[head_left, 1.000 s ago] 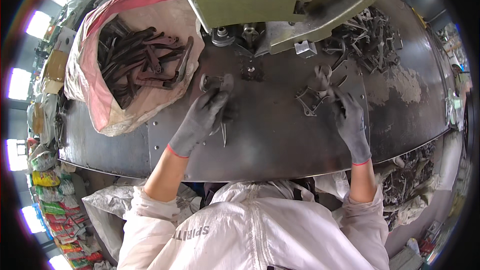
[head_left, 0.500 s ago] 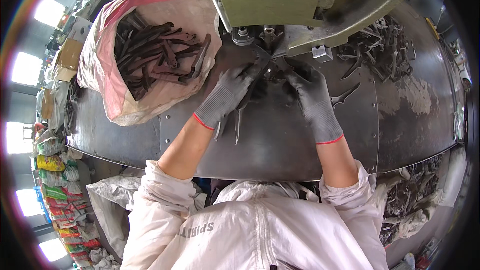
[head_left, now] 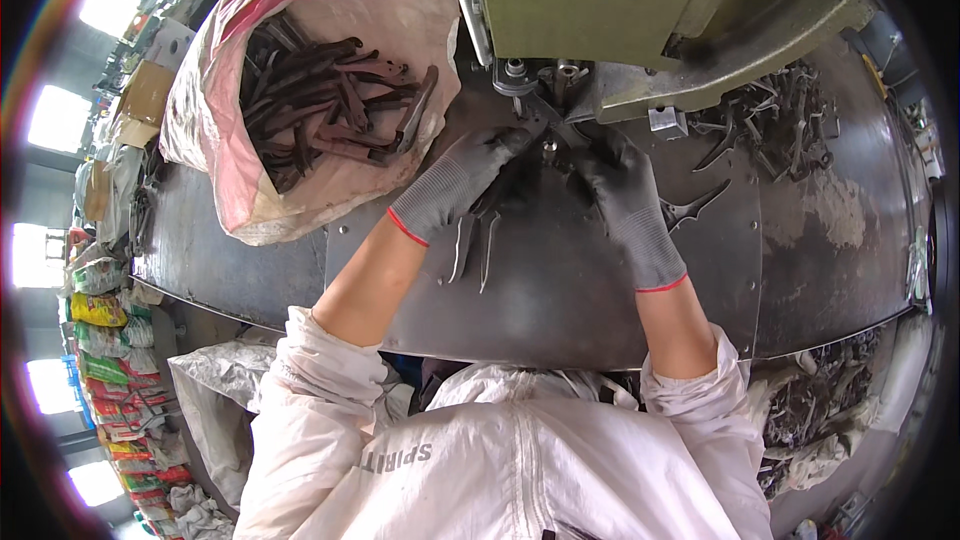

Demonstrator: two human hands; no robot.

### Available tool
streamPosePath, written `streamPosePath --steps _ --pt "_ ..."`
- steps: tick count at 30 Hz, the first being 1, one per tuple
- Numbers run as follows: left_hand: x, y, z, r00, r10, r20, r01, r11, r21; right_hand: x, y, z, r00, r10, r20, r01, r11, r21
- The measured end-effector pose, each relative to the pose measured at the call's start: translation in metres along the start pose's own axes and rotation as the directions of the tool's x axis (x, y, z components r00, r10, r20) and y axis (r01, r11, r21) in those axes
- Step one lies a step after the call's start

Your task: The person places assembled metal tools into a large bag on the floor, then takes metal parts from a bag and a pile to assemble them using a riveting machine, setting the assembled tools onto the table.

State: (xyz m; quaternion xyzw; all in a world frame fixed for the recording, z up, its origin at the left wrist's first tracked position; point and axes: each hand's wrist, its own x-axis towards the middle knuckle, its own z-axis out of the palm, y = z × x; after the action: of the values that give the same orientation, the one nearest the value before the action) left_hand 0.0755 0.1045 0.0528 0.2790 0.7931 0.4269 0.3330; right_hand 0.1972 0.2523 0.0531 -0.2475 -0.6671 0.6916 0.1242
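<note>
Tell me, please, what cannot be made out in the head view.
In the head view:
Exact grip of the grey-gloved left hand and grey-gloved right hand: obscured by the backs of the hands and shadow.
Bottom of the pink-and-white woven sack: covered by dark curved metal parts.
Top of the green metal machine: cut off by the upper edge.

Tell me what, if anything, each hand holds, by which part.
Left hand pinches a dark metal piece, apparently at its near end; whether the right hand holds anything cannot be told.

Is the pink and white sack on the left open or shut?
Open: the sack gapes wide, showing dark curved parts inside.
</note>
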Motion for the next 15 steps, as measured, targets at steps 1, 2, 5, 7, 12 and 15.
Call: streamPosePath --steps 1,2,5,7,12,15 --pt "-0.003 0.000 0.002 1.000 -0.004 0.001 0.004 1.000 0.001 0.001 0.002 0.000 1.000 0.000 -0.015 0.000 1.000 0.004" --pt "-0.004 -0.001 0.005 0.996 0.052 -0.067 -0.055 0.997 -0.049 0.003 0.001 0.000 0.999 -0.002 -0.034 0.003 1.000 0.004" --pt "0.000 -0.001 0.005 0.990 0.125 -0.070 -0.132 0.987 -0.094 0.000 -0.011 -0.005 0.996 0.076 -0.053 -0.066 0.982 0.178" --pt "0.003 -0.003 0.005 0.989 0.146 -0.004 -0.146 0.985 -0.095 -0.003 -0.014 -0.008 0.995 0.103 0.008 -0.103 0.977 0.185" --pt "0.000 0.007 0.003 0.998 0.024 0.062 -0.018 0.994 -0.107 -0.002 -0.009 -0.006 0.986 0.073 0.148 -0.106 0.969 0.225" --pt "0.000 -0.005 0.008 0.986 -0.132 0.101 0.141 0.987 -0.083 -0.001 0.000 -0.001 0.994 0.033 0.109 -0.042 0.995 0.085"
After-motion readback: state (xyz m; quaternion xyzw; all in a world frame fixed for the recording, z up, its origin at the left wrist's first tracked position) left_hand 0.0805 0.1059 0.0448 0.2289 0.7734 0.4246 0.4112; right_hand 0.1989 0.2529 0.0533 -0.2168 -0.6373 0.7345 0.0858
